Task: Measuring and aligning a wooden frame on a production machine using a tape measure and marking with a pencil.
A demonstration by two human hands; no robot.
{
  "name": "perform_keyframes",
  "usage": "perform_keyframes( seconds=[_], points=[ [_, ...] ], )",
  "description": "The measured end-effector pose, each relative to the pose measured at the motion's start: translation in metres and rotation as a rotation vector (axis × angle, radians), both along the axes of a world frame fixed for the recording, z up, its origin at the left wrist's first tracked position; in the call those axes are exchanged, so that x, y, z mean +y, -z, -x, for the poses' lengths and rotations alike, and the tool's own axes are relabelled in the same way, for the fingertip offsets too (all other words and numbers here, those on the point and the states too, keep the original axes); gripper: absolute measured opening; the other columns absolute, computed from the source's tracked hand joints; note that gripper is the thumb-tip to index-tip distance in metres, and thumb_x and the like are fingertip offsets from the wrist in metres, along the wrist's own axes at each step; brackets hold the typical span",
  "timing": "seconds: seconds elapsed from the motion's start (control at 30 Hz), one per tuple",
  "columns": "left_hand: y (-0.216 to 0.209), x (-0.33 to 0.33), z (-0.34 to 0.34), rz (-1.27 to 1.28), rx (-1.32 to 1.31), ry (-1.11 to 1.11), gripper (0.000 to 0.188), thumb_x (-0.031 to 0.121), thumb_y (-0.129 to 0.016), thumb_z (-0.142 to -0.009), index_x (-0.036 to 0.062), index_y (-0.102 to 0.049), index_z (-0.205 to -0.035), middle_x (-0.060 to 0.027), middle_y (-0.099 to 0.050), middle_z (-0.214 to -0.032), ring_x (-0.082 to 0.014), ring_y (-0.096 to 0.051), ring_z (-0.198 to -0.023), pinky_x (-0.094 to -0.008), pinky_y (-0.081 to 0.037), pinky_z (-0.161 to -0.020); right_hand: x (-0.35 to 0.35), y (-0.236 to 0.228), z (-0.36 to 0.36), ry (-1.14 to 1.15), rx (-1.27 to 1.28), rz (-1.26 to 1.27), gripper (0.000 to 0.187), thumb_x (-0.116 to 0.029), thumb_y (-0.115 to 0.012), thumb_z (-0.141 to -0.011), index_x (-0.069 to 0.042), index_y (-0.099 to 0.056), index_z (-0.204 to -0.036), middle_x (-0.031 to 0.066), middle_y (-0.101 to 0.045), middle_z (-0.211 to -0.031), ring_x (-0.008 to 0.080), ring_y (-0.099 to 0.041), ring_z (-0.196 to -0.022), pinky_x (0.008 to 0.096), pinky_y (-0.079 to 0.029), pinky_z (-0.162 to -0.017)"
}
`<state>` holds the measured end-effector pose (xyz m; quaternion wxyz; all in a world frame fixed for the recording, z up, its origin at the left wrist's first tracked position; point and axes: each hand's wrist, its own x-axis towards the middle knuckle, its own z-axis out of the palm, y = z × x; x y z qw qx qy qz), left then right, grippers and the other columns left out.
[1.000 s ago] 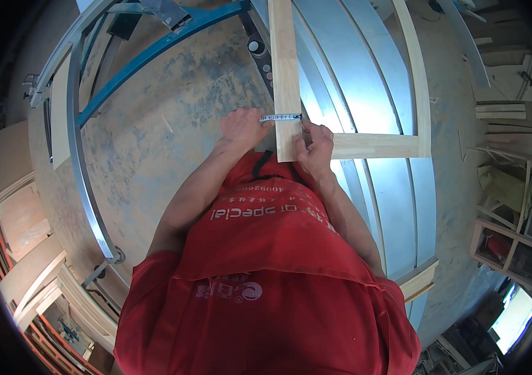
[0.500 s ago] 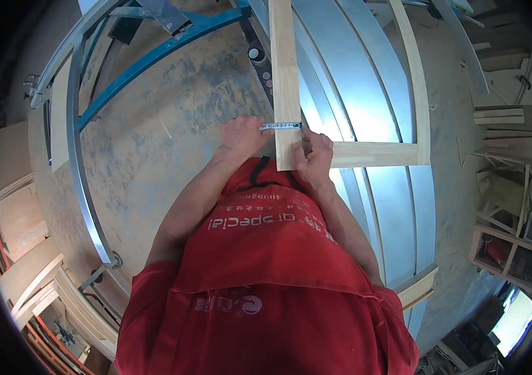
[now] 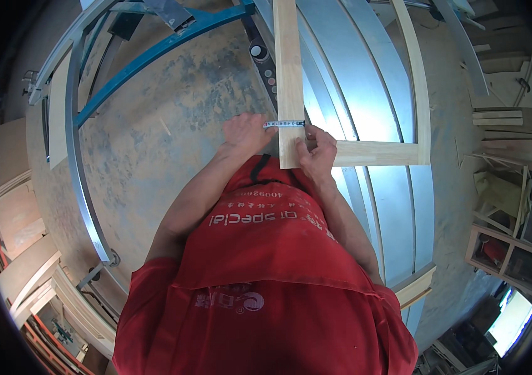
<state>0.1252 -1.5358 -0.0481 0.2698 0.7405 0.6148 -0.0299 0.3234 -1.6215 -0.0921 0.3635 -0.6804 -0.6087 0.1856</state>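
Note:
A pale wooden frame (image 3: pixel 289 69) lies on a long silvery metal surface, one corner close to my apron. Across its left rail, just above that corner, stretches the white blade of a tape measure (image 3: pixel 288 124). My left hand (image 3: pixel 247 132) is closed at the blade's left end, off the rail's outer side; the tape case is not visible, probably covered by the hand. At the rail's inner edge my right hand (image 3: pixel 318 150) grips the wood, thumb on top and curled fingers beside the tape's dark end tip.
Under the frame runs the metal machine bed (image 3: pixel 366 81), with a button panel (image 3: pixel 263 59) along its left side. A blue and silver metal frame (image 3: pixel 153 53) stands at the left. Wooden pieces and cabinets (image 3: pixel 497 250) fill the right side.
The wooden frame's near rail and both hands appear slightly further right in the picture. The tape still lies across the rail, and the grip of each hand looks the same.

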Motion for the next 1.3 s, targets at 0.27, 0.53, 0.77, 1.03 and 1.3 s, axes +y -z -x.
perform_keyframes(
  seconds=[0.27,0.53,0.77,1.03,1.3],
  points=[
    [-0.003,-0.005,-0.011,0.022,0.002,0.012,0.037,0.048,-0.072,-0.092,0.0146,-0.079,-0.106,-0.0173,-0.077,-0.102,-0.0388,-0.075,-0.099,-0.0524,-0.058,-0.087,0.016,-0.012,-0.005,0.107,0.135,0.178,0.047,-0.024,-0.085,-0.081,0.003,-0.072,-0.118,0.0188,-0.076,-0.094,0.0289,-0.074,-0.079,0.0384,-0.06,-0.075],
    [-0.002,-0.008,-0.021,0.008,-0.015,0.014,0.036,0.048,-0.073,-0.092,0.0142,-0.08,-0.103,-0.0169,-0.078,-0.1,-0.0388,-0.075,-0.097,-0.0523,-0.059,-0.085,0.036,-0.029,-0.009,0.067,-0.145,0.375,0.053,-0.031,-0.086,-0.08,0.002,-0.072,-0.12,0.0169,-0.076,-0.098,0.031,-0.075,-0.085,0.0412,-0.059,-0.08],
    [0.008,-0.009,-0.016,-0.076,0.0,0.025,0.036,0.05,-0.074,-0.09,0.0157,-0.079,-0.097,-0.0127,-0.077,-0.093,-0.0357,-0.075,-0.091,-0.0506,-0.059,-0.076,0.045,-0.033,-0.001,0.102,-0.203,0.504,0.055,-0.037,-0.089,-0.075,-0.005,-0.073,-0.116,0.0166,-0.075,-0.108,0.0349,-0.074,-0.098,0.047,-0.059,-0.086],
    [0.027,-0.023,-0.031,-0.071,-0.032,0.014,0.035,0.05,-0.075,-0.09,0.0157,-0.079,-0.098,-0.0127,-0.077,-0.095,-0.0358,-0.075,-0.093,-0.0507,-0.059,-0.078,0.037,-0.014,-0.015,0.109,-0.239,0.569,0.056,-0.041,-0.09,-0.075,-0.006,-0.074,-0.115,0.0152,-0.075,-0.109,0.0334,-0.074,-0.099,0.0457,-0.058,-0.088],
    [0.043,-0.037,-0.053,-0.049,-0.042,-0.001,0.035,0.049,-0.075,-0.089,0.0149,-0.079,-0.098,-0.0129,-0.077,-0.096,-0.036,-0.075,-0.094,-0.0511,-0.059,-0.079,0.025,-0.001,-0.036,0.113,-0.25,0.614,0.056,-0.041,-0.09,-0.075,-0.006,-0.074,-0.115,0.0145,-0.076,-0.107,0.0325,-0.074,-0.098,0.045,-0.058,-0.087]
  ],
)
